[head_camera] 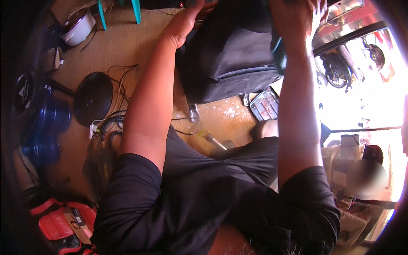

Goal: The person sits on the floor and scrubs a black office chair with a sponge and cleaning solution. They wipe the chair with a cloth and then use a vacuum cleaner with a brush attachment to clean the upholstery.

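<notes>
A large black padded seat (245, 60), its cover dusty and pale along the lower seam, stands tilted before me. My left hand (188, 22) rests against its left side, the fingers reaching over it and partly cut off by the top edge of the picture. At the right side of the seat is my right hand (298, 19), blurred, its fingertips hard to make out. A teal item (280, 59), apparently a cloth, shows beneath that hand and wrist. How firmly either hand grips cannot be made out.
White flecks (232, 110) dot the wood-look floor near a grey tray (266, 103). A chrome-tipped tool (213, 140) lies by my legs. Leftward are cables, a ribbed hose (108, 124), a round black stand base (92, 98), blue water bottles (55, 114) and a white cooker (78, 28). Motorcycles (336, 71) stand outside.
</notes>
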The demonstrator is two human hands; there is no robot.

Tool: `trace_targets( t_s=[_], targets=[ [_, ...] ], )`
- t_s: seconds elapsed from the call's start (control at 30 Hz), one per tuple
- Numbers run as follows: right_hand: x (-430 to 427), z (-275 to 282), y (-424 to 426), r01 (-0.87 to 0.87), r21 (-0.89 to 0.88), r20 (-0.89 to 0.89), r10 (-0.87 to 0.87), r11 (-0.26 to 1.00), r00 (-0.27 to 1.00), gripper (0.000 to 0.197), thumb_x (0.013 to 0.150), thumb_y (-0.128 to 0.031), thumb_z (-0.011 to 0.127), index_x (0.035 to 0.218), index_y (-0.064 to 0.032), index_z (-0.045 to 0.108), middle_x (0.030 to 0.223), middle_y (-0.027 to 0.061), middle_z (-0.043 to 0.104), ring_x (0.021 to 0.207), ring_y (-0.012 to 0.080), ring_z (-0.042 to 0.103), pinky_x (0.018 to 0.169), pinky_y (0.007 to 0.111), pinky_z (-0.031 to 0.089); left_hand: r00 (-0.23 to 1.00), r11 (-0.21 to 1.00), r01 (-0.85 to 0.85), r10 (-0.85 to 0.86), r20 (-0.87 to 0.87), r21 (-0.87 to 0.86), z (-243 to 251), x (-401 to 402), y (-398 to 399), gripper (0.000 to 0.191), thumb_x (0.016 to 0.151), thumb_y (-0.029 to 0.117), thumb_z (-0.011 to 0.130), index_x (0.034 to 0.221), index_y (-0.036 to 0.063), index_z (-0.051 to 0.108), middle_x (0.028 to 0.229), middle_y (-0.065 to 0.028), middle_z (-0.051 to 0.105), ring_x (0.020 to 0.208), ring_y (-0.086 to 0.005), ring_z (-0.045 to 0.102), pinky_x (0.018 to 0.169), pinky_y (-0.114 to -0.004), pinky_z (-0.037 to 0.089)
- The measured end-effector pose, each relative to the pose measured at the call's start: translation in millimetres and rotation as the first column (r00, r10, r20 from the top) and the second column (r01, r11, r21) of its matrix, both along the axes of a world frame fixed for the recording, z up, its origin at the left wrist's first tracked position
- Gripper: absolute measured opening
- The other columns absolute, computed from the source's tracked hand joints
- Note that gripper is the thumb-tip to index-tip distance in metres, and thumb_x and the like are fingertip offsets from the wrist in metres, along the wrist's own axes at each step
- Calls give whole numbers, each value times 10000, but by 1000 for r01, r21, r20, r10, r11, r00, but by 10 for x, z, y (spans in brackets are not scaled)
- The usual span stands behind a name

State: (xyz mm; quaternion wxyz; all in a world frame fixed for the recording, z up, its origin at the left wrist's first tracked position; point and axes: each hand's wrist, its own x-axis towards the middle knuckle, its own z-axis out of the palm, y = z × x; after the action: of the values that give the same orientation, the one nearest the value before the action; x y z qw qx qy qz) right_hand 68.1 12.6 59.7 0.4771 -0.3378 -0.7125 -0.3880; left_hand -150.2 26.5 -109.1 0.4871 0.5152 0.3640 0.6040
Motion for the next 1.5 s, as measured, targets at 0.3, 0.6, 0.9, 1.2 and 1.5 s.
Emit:
trace_targets(
  t_s=[0.3,0.6,0.9,1.2,1.5],
  targets=[
    [-643,-1625,94,-128,-245,531,244,961,811,293,844,-268,582,980,-78,759,1055,103,692,1268,312,541,1166,602,238,909,948,301,-252,331,-103,84,-325,-67,736,1016,688,446,1468,117,552,1177,-50,710,1057,-135,654,928,-333,503],
    [-586,-3860,-355,130,-345,853,252,930,458,411,922,-301,554,1215,-72,729,1331,157,642,1406,362,451,1230,618,185,999,999,-34,34,-36,12,79,-440,-218,569,1026,527,601,1298,34,677,1110,-8,695,1023,-105,598,943,-262,452],
    [-209,-3853,-854,94,-825,530,706,557,471,257,834,-254,632,1056,-225,759,1203,-21,654,1175,246,559,989,466,406,987,992,-34,53,-149,123,21,-566,-339,598,1039,439,619,1400,-37,575,1351,-99,648,1255,-173,576,1100,-306,417],
    [1362,-1922,-1290,-152,-872,-120,99,465,988,391,722,-48,720,1104,-131,730,1279,79,666,1195,325,608,1042,427,456,987,984,-54,78,-141,167,256,-74,-132,653,1023,297,674,1537,-9,414,1302,-93,630,1151,-157,607,997,-293,480],
    [4552,-839,-2826,-429,-765,-629,-414,481,658,429,814,-111,639,1237,-39,617,1085,48,654,1023,163,598,933,315,490,802,675,-273,553,-226,685,1260,924,-174,587,976,302,705,1455,9,535,1378,-178,590,1273,-274,570,1097,-408,432]
  ],
)
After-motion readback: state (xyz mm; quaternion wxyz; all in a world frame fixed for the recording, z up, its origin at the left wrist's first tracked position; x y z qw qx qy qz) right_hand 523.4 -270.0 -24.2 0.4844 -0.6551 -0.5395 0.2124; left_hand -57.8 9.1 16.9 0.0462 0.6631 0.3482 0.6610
